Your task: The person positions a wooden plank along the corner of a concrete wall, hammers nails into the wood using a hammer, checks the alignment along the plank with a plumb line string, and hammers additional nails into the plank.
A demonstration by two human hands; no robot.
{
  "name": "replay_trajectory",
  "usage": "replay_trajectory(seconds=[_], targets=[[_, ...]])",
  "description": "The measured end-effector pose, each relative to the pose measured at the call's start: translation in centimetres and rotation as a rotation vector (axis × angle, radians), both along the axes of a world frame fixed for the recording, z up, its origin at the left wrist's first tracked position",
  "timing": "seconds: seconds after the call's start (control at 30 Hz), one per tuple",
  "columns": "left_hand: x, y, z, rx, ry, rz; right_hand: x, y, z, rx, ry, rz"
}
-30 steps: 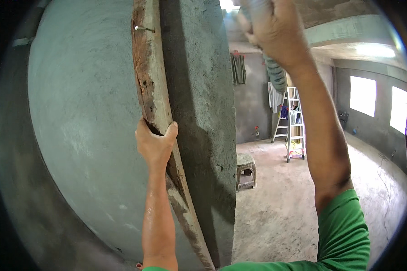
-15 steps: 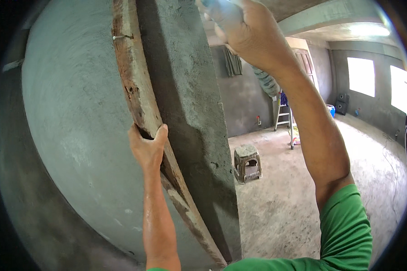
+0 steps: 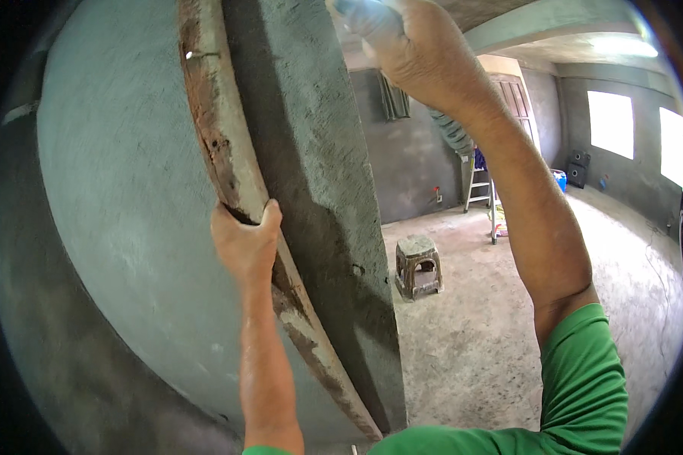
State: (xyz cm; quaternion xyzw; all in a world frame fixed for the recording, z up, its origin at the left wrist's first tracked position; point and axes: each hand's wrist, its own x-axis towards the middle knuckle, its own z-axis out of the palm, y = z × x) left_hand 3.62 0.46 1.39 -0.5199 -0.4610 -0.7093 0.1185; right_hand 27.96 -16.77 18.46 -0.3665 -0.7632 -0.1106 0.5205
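Observation:
A long, weathered wooden board [image 3: 239,144] runs upright and slanted along the edge of a grey plastered wall [image 3: 121,182]. My left hand [image 3: 247,239] is closed around its middle, thumb on the right side. Above that hand, a nail [image 3: 203,54] sticks out of the board's face. At the top of the view my right hand [image 3: 417,45] is raised, its fingers curled around a greyish-blue thing [image 3: 368,17]. Glare and the picture's edge hide what kind of thing it is.
Right of the wall's edge, a dirty plastic stool [image 3: 418,265] stands on the concrete floor [image 3: 470,334]. Farther back are a stepladder [image 3: 478,186], a black speaker [image 3: 578,168] and a blue container [image 3: 558,180]. Bright windows [image 3: 610,125] open in the far wall.
The board's upper part and the nail sit slightly farther left and higher in the picture. My left hand keeps its grip, and my right hand stays raised.

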Motion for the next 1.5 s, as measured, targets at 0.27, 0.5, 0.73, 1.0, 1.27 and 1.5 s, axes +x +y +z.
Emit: replay_trajectory(seconds=[0.27, 0.5, 0.73, 1.0, 1.27, 1.5], targets=[[1.6, -0.8, -0.2, 0.01, 0.105, 0.477, 1.1, 5.9, 3.4, 0.759, -0.03, -0.363], [2.7, -0.2, 0.4, -0.051, 0.1, 0.431, -1.9, 15.1, 5.4, 0.858, -0.227, -0.286], [0.8, 0.4, 0.0, -0.03, 0.076, 0.299, -2.4, 15.2, 3.1, 0.664, -0.158, -0.302], [0.3, 0.6, -0.6, 0.023, 0.107, 0.403, 1.9, 11.0, 0.0, 0.118, 0.43, 0.254], [0.4, 0.6, -0.3, 0.0, 0.063, 0.319, 4.7, 10.1, -1.9, 0.205, 0.319, 0.109], [-1.2, -0.9, 0.0, -0.036, -0.095, -0.142, 5.3, 10.8, -3.3, 0.307, 0.185, 0.087]])
